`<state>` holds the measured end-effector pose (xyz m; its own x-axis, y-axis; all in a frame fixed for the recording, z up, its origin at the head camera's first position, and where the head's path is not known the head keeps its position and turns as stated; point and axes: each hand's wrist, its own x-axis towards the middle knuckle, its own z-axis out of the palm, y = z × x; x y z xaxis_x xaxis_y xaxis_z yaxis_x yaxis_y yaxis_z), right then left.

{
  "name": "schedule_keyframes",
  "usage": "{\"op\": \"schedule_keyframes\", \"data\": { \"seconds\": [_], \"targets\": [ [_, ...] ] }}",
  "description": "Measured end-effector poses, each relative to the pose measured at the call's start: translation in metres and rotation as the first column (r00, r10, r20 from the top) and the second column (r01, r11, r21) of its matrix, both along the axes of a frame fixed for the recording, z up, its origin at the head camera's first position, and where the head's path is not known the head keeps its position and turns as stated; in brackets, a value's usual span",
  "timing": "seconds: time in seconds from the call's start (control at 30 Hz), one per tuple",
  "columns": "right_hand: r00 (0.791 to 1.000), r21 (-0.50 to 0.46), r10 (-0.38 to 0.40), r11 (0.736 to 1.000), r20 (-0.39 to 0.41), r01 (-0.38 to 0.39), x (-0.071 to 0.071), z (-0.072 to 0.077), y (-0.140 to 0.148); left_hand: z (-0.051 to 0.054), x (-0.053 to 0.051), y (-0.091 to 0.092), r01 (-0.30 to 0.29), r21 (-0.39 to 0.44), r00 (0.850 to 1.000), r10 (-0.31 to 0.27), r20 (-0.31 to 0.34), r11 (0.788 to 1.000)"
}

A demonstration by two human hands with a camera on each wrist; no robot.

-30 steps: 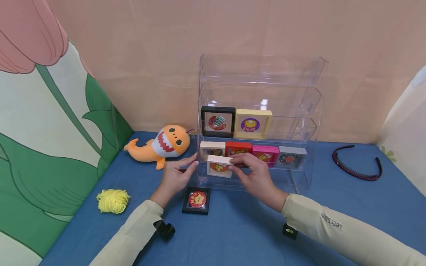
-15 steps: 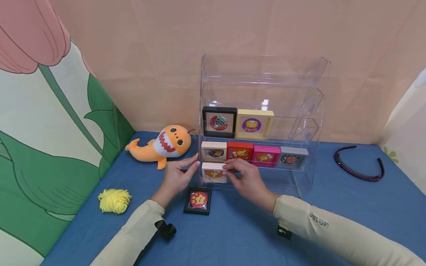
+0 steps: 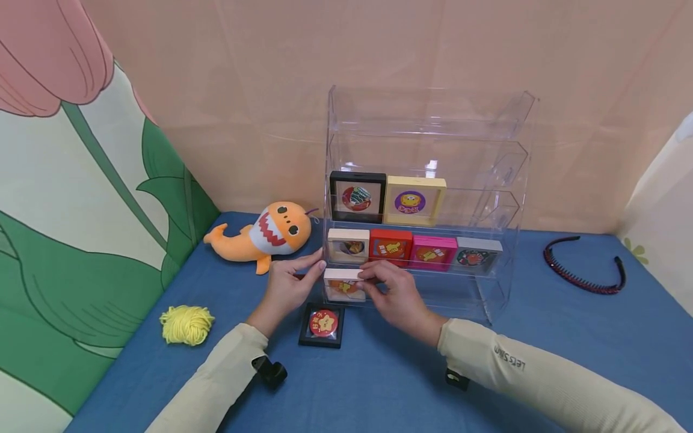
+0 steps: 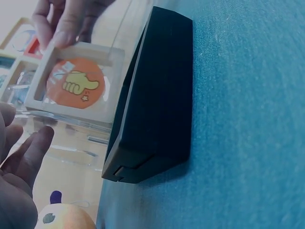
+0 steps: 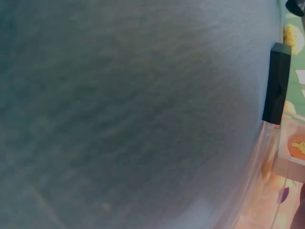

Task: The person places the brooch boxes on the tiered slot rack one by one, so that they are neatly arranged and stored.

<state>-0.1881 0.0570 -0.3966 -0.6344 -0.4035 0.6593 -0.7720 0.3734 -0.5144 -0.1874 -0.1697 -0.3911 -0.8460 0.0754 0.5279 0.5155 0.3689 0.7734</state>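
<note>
A small white display frame with an orange thumbs-up badge stands in the lowest tier of a clear stepped rack, at its left end. My right hand pinches the top right edge of that frame between thumb and fingers. Against the rack's left side rests my left hand, fingers fairly straight and touching the panel. In the left wrist view the white frame sits behind the clear front. In front of the rack, a black frame with a red star badge lies on the table.
Higher tiers hold several framed badges, including a red frame and a pale yellow one. An orange plush shark and yellow yarn are left, a dark headband right, on blue cloth.
My right hand has brought the white frame left and down into the rack's lowest tier. My left hand has stayed at the rack's side.
</note>
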Motion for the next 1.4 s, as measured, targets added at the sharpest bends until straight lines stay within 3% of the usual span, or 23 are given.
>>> {"op": "schedule_keyframes", "data": {
  "seconds": [0.13, 0.37, 0.6, 0.73, 0.87, 0.93, 1.0, 1.13, 1.2, 1.4],
  "targets": [
    [1.000, 0.027, -0.011, 1.000, 0.023, 0.010, 0.002, -0.004, 0.002, 0.002, 0.001, 0.002, -0.007, -0.006, 1.000, 0.008, 0.022, 1.000],
    [0.999, 0.045, -0.009, 0.999, 0.037, 0.007, 0.002, -0.006, 0.004, 0.030, 0.020, 0.010, -0.003, -0.020, 1.000, 0.004, 0.011, 1.000],
    [0.999, 0.114, -0.026, 0.993, 0.021, 0.024, 0.004, -0.001, 0.008, 0.032, 0.022, 0.011, 0.002, -0.010, 1.000, -0.001, 0.019, 1.000],
    [0.995, 0.150, -0.051, 0.987, -0.091, 0.065, 0.005, 0.005, 0.010, 0.031, 0.021, 0.011, -0.002, -0.008, 1.000, 0.002, 0.010, 1.000],
    [0.962, 0.242, 0.019, 0.969, -0.273, 0.050, 0.015, 0.010, 0.009, 0.031, 0.022, 0.011, -0.020, -0.022, 1.000, 0.020, 0.003, 1.000],
    [0.940, 0.344, 0.095, 0.939, -0.326, 0.024, 0.023, 0.010, 0.006, 0.031, 0.021, 0.011, -0.024, -0.023, 1.000, 0.024, 0.000, 0.999],
    [0.932, 0.465, 0.173, 0.885, -0.320, -0.004, 0.032, 0.008, 0.003, 0.031, 0.021, 0.011, -0.022, -0.018, 1.000, 0.021, -0.002, 1.000],
    [0.952, 0.679, 0.234, 0.733, -0.196, -0.040, 0.046, 0.004, -0.004, 0.031, 0.020, 0.010, -0.009, -0.006, 1.000, 0.009, 0.003, 1.000],
    [0.967, 0.731, 0.209, 0.681, -0.146, -0.037, 0.050, 0.002, -0.007, 0.031, 0.020, 0.011, -0.008, -0.005, 1.000, 0.008, 0.011, 1.000],
    [0.990, 0.787, 0.109, 0.617, -0.091, 0.004, 0.052, -0.001, -0.012, 0.033, 0.023, 0.012, -0.028, -0.014, 0.999, 0.028, 0.040, 1.000]
  ]
}}
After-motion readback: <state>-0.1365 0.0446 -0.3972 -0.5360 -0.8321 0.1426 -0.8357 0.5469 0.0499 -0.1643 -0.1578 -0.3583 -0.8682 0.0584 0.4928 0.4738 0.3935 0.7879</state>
